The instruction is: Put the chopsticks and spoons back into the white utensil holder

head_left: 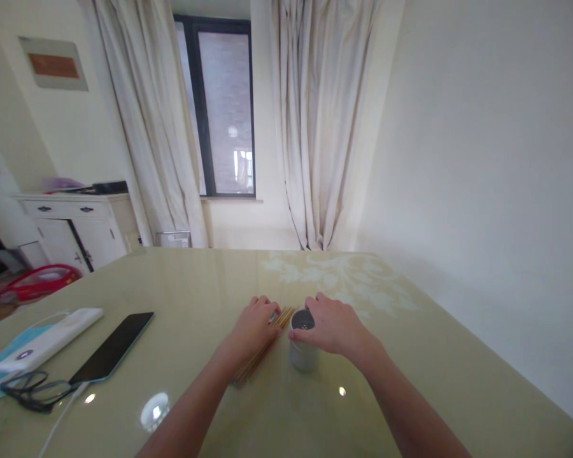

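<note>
Brown sticks [259, 361] are partly covered by the left hand [251, 324], its fingers curled; whether they are pinched cannot be told. Just right of those fingers, an upright jar [304, 356] is clasped near its dark lid [303, 319] between thumb and fingers of the right hand [335, 326].

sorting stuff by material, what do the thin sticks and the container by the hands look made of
Thin sticks: probably wood or bamboo, from their tan-brown colour; finish unclear. Container: perhaps plastic or glass; its pale, smooth-looking side leaves that open.
</note>
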Motion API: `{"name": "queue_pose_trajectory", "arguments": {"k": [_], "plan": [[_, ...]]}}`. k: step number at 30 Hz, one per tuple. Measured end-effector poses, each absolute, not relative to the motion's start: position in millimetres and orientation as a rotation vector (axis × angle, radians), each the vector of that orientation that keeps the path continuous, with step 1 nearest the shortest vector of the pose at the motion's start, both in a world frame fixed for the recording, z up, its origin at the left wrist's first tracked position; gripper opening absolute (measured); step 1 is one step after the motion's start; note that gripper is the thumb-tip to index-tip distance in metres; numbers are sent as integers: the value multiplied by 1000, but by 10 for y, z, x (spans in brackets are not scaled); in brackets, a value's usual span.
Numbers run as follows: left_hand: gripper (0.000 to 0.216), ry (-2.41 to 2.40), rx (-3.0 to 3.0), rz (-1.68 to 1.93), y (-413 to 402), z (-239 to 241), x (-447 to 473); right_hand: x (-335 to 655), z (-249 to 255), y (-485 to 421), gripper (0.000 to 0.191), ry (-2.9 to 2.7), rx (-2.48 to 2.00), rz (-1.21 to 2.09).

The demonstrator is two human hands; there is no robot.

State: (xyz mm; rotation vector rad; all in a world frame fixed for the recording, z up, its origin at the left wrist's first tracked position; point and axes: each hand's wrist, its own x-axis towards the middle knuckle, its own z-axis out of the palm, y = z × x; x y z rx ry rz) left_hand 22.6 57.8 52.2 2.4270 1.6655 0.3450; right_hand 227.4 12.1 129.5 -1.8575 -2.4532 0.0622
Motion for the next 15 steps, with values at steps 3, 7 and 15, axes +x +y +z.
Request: {"name": "queue_pose_trajectory", "arguments": {"k": [3,7,15], "plan": [[18,1682,2492,245,535,512,349,2288,1336,92,65,-2476,-1852,94],[13,1734,2462,110,489,495,430,2303,1363,64,65,-2481,-1851,120],[26,1801,2402,47,428,458,461,2320,1357,81,46,-2472,-1835,77]]}}
